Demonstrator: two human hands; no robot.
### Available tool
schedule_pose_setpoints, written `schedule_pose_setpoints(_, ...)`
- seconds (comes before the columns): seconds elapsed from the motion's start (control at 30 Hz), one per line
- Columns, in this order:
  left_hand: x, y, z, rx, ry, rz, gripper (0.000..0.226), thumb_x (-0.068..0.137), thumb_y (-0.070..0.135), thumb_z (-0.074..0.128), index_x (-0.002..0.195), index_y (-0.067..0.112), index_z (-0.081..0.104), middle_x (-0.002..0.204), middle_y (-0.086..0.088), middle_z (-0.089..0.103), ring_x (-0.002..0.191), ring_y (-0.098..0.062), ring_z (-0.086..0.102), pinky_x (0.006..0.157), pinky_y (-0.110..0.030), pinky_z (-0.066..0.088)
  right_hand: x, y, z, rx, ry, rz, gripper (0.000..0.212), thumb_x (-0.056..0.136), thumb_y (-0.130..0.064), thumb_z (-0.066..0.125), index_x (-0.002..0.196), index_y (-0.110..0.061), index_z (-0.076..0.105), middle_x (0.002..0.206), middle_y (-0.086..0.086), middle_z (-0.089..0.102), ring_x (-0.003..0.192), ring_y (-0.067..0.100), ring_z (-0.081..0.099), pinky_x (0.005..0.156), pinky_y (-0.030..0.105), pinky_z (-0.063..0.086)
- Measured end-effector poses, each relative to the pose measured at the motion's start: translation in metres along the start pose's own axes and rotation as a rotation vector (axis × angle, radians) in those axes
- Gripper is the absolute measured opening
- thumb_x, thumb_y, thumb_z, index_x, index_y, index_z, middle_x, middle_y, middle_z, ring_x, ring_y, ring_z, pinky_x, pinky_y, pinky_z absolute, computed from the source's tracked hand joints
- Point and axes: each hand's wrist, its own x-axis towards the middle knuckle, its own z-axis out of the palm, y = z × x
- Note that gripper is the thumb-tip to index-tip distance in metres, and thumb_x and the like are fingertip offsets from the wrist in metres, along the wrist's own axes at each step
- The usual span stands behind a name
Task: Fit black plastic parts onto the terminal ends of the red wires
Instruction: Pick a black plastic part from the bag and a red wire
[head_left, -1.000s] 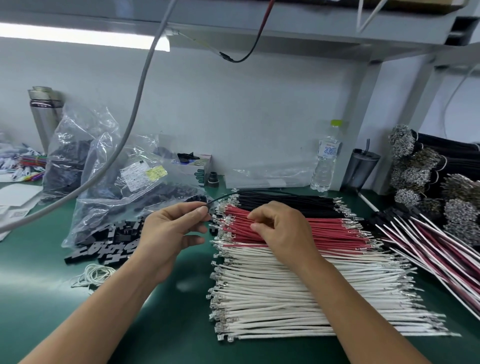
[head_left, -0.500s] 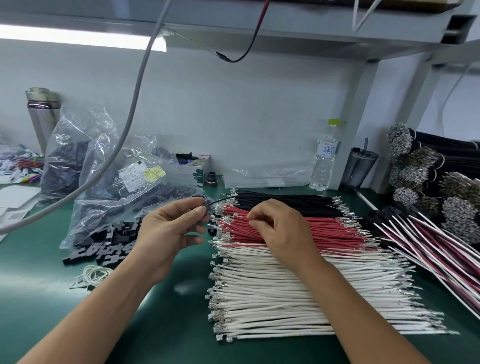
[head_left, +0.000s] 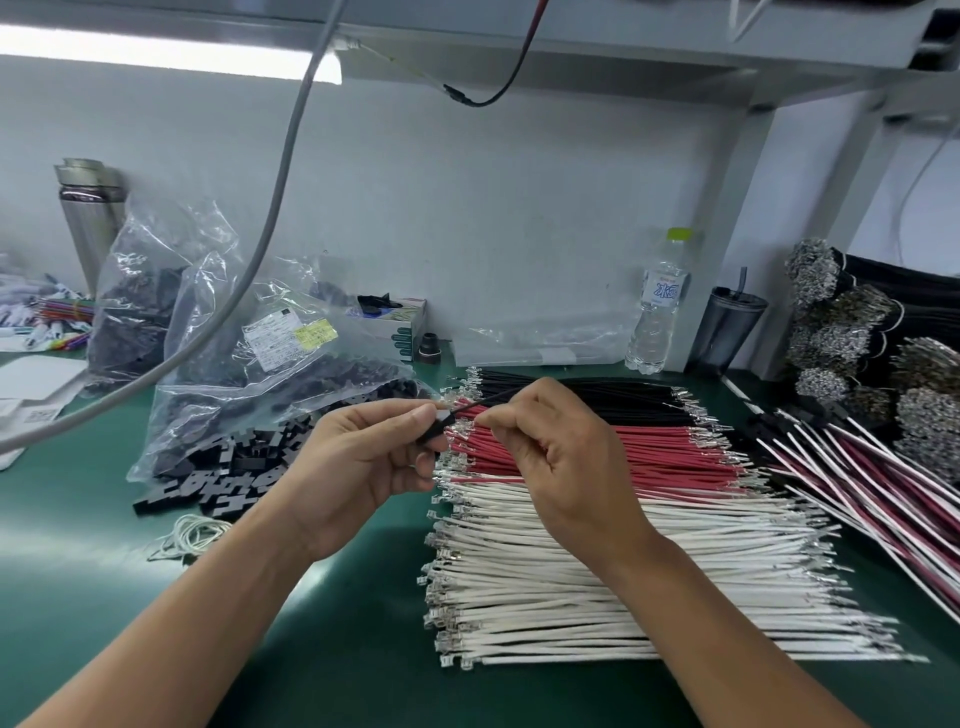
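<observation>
Your left hand (head_left: 358, 467), at centre frame, pinches a small black plastic part (head_left: 434, 434) between thumb and forefinger. A thin black wire (head_left: 488, 400) runs from that part up and right toward your right hand (head_left: 561, 462), whose fingers are curled with the tips pinched near the wire; whether they actually grasp it cannot be told.

Both hands hover above the green work surface (head_left: 337, 649). Directly beneath them lie three flat rows of cut wire with metal terminals at each end: black wires (head_left: 623, 397) farthest from you, the red wires (head_left: 665, 452) in the middle, white wires (head_left: 571, 597) nearest, filling the lower centre and right.

Left of centre, loose black plastic parts (head_left: 228, 473) spill from a clear plastic bag (head_left: 270, 364); a second bag (head_left: 150, 291) stands behind it. A coil of white cord (head_left: 192, 532) lies below the pile. At right, mixed wires (head_left: 883, 499) fan out beside bundles of terminated black cable (head_left: 857, 332).

Along the white back wall (head_left: 493, 208): a steel flask (head_left: 88, 218) at upper left, a water bottle (head_left: 657, 312) and a dark tumbler (head_left: 730, 327) right of centre. A grey hose (head_left: 280, 171) arcs down from the overhead shelf (head_left: 571, 36), beside a lit strip lamp (head_left: 145, 52).
</observation>
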Motion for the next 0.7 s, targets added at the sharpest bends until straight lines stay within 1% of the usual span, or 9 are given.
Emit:
schedule_pose_setpoints(0.07, -0.0004, 0.0002, 0.0002, 0.003, -0.008, -0.001, 0.025, 0.079, 0.022, 0.076, 0.099, 0.007, 0.081, 0.081, -0.013, 0.072, 0.058, -0.017, 0.062, 0.056, -0.029, 0.056, -0.0003, -0.0015, -0.0004, -0.001, -0.003, 0.007, 0.018, 0.098, -0.022, 0.062, 0.104, -0.014, 0.077, 0.092, -0.006, 0.06, 0.081, 0.01, 0.059, 0.067, 0.033, 0.053)
schedule_pose_setpoints(0.17, 0.0003, 0.0007, -0.0002, -0.015, 0.008, 0.002, 0.025, 0.08, 0.021, 0.075, 0.1, 0.007, 0.081, 0.082, -0.013, 0.073, 0.057, -0.016, 0.061, 0.055, -0.028, 0.056, 0.0001, -0.0037, -0.0018, 0.007, 0.005, 0.013, 0.018, 0.099, -0.022, 0.06, 0.105, -0.014, 0.076, 0.095, -0.009, 0.061, 0.081, 0.006, 0.058, 0.069, 0.023, 0.051)
schedule_pose_setpoints(0.23, 0.0006, 0.0011, -0.0004, -0.022, 0.017, 0.001, 0.025, 0.079, 0.022, 0.075, 0.099, 0.007, 0.081, 0.081, -0.012, 0.073, 0.056, -0.016, 0.061, 0.055, -0.028, 0.056, 0.0011, -0.0053, -0.002, -0.001, 0.023, 0.004, 0.017, 0.099, -0.021, 0.061, 0.105, -0.014, 0.076, 0.095, -0.008, 0.062, 0.082, 0.005, 0.059, 0.071, 0.02, 0.049)
schedule_pose_setpoints(0.3, 0.0003, 0.0011, 0.0, -0.02, 0.004, -0.008, 0.025, 0.079, 0.022, 0.075, 0.098, 0.008, 0.081, 0.08, -0.012, 0.072, 0.056, -0.015, 0.061, 0.055, -0.028, 0.056, 0.0016, -0.0066, -0.0017, -0.009, 0.041, -0.008, 0.016, 0.098, -0.019, 0.063, 0.104, -0.013, 0.076, 0.095, -0.007, 0.063, 0.082, 0.006, 0.059, 0.07, 0.021, 0.051)
schedule_pose_setpoints(0.4, -0.0004, 0.0012, 0.0008, -0.014, -0.019, -0.024, 0.022, 0.079, 0.021, 0.075, 0.097, 0.008, 0.081, 0.078, -0.011, 0.072, 0.055, -0.015, 0.06, 0.055, -0.027, 0.056, 0.001, -0.0076, -0.002, -0.022, 0.045, -0.022, 0.015, 0.098, -0.018, 0.063, 0.104, -0.014, 0.077, 0.094, -0.006, 0.062, 0.08, 0.009, 0.06, 0.067, 0.031, 0.053)
schedule_pose_setpoints(0.47, -0.0005, 0.0013, 0.0009, -0.016, -0.024, -0.027, 0.02, 0.082, 0.019, 0.073, 0.096, 0.008, 0.081, 0.078, -0.011, 0.071, 0.055, -0.015, 0.06, 0.055, -0.027, 0.056, 0.0007, -0.0073, -0.0026, -0.048, 0.043, -0.038, 0.016, 0.099, -0.019, 0.063, 0.104, -0.014, 0.077, 0.093, -0.005, 0.062, 0.08, 0.011, 0.06, 0.065, 0.034, 0.053)
schedule_pose_setpoints(0.6, 0.0002, 0.0012, 0.0003, -0.033, -0.024, -0.024, 0.021, 0.084, 0.018, 0.07, 0.097, 0.007, 0.081, 0.078, -0.01, 0.071, 0.055, -0.015, 0.059, 0.055, -0.027, 0.056, 0.001, -0.007, -0.0033, -0.072, 0.071, -0.054, 0.015, 0.099, -0.02, 0.064, 0.103, -0.015, 0.077, 0.093, -0.006, 0.063, 0.08, 0.01, 0.06, 0.063, 0.035, 0.054)
schedule_pose_setpoints(0.7, 0.0005, 0.0008, 0.0004, -0.028, -0.024, -0.03, 0.02, 0.085, 0.018, 0.07, 0.097, 0.006, 0.081, 0.076, -0.01, 0.07, 0.054, -0.014, 0.058, 0.055, -0.028, 0.056, 0.0008, -0.0062, -0.0047, -0.112, 0.056, -0.085, 0.013, 0.096, -0.016, 0.067, 0.104, -0.014, 0.077, 0.091, -0.006, 0.062, 0.077, 0.01, 0.059, 0.061, 0.033, 0.053)
